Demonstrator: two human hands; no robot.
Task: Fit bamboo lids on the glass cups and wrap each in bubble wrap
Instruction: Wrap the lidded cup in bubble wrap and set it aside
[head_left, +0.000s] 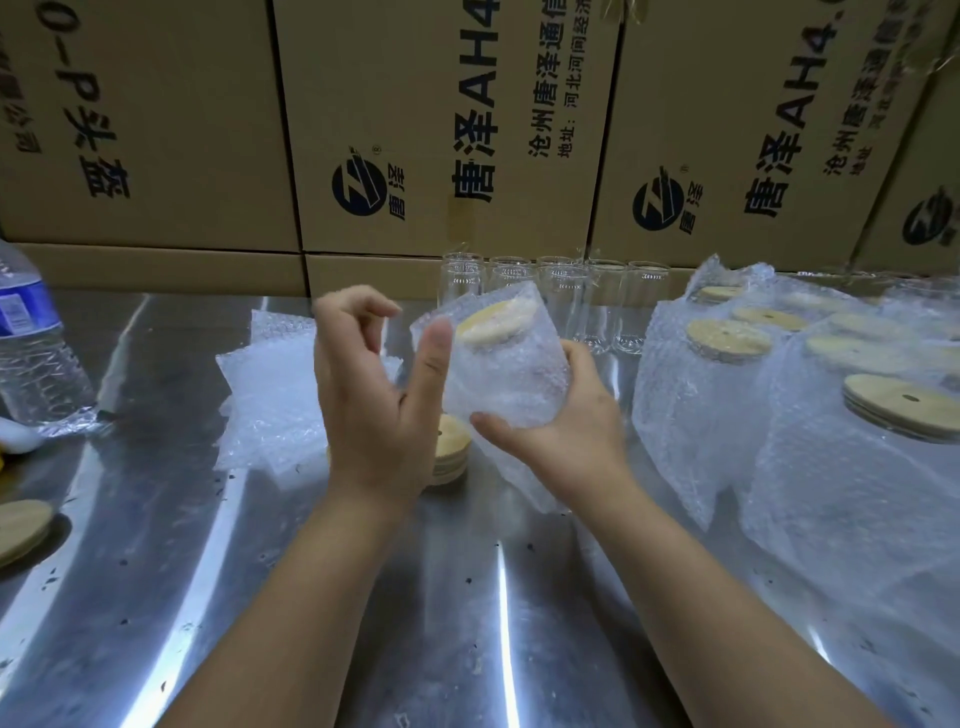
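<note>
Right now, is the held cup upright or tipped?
Tipped. The wrapped cup leans, bamboo lid tilted toward the camera; the right hand grips it above the table.

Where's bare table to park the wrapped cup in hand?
Bare steel table front-left, between the lone lid, bubble wrap stack and left forearm; also between the forearms. Crowded: wrapped cups at right, empty glass cups at back.

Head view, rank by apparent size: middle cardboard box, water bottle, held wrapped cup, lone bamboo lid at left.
1. middle cardboard box
2. held wrapped cup and water bottle: similar, bottle cropped, unranked
3. lone bamboo lid, cropped too
</note>
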